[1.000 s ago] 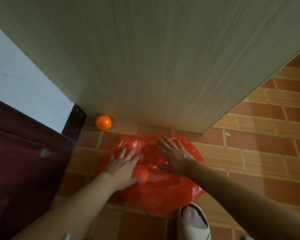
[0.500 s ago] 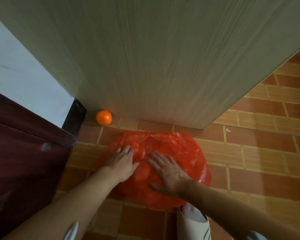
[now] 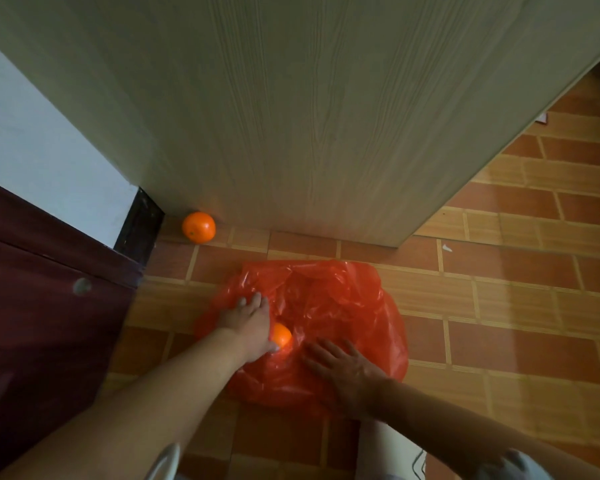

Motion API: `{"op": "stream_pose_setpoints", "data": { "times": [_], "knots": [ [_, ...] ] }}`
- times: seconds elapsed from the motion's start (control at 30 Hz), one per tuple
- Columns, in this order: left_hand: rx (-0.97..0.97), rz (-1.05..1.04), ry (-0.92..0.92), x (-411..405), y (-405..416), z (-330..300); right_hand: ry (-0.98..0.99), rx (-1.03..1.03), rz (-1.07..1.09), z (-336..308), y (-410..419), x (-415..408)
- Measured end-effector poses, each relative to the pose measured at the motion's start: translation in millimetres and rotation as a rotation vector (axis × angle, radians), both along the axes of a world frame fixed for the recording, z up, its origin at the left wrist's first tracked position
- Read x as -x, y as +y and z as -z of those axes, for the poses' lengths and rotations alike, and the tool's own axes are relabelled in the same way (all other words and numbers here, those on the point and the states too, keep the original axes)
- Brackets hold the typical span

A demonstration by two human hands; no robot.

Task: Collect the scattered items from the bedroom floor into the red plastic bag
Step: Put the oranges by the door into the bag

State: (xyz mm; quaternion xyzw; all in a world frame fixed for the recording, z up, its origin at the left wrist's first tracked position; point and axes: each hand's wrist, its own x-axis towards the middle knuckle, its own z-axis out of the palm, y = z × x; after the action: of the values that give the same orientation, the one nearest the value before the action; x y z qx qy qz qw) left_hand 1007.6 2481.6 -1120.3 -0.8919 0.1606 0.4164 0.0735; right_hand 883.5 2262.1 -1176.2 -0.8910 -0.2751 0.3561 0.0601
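Head view. We list: crumpled red plastic bag [image 3: 329, 306] lying flat on the orange brick-pattern tiled floor [image 3: 520, 306], just in front of the pale wood-grain panel [image 3: 291, 116]. Our left hand [image 3: 248, 323] rests on the bag's left part, thumb against a small round orange fruit [image 3: 280, 335]; whether it grips the fruit we cannot tell. Our right hand [image 3: 347, 368] presses the bag's near edge, fingers spread flat. A second round orange fruit [image 3: 199, 227] sits beyond the bag, touching the panel's base
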Motion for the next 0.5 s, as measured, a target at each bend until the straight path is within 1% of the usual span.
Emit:
{"op": "stream_pose_setpoints", "data": {
  "times": [0.1, 0.17, 0.23, 0.33, 0.4, 0.5],
  "knots": [
    [-0.038, 0.039, 0.014, 8.9, 0.6, -1.6, -0.042, 0.069, -0.056, 7.4, 3.8, -27.6],
    [-0.059, 0.034, -0.012, 11.7, 2.2, -1.2, -0.087, 0.107, -0.081, 12.4, 6.9, -48.4],
    [-0.084, 0.02, -0.074, 9.3, 5.1, 0.6, -0.139, 0.128, -0.057, 15.8, 8.2, -68.3],
    [-0.104, -0.067, -0.124, -0.7, 15.5, 4.6, -0.167, 0.135, 0.007, 8.4, 10.1, -91.2],
    [-0.071, -0.149, -0.111, -6.4, 21.4, 5.6, -0.177, 0.102, 0.044, -7.6, 15.1, -97.0],
    [0.036, -0.243, -0.121, -10.5, 21.0, 9.4, -0.263, -0.053, 0.082, -38.0, 32.4, -100.6]
  ]
}}
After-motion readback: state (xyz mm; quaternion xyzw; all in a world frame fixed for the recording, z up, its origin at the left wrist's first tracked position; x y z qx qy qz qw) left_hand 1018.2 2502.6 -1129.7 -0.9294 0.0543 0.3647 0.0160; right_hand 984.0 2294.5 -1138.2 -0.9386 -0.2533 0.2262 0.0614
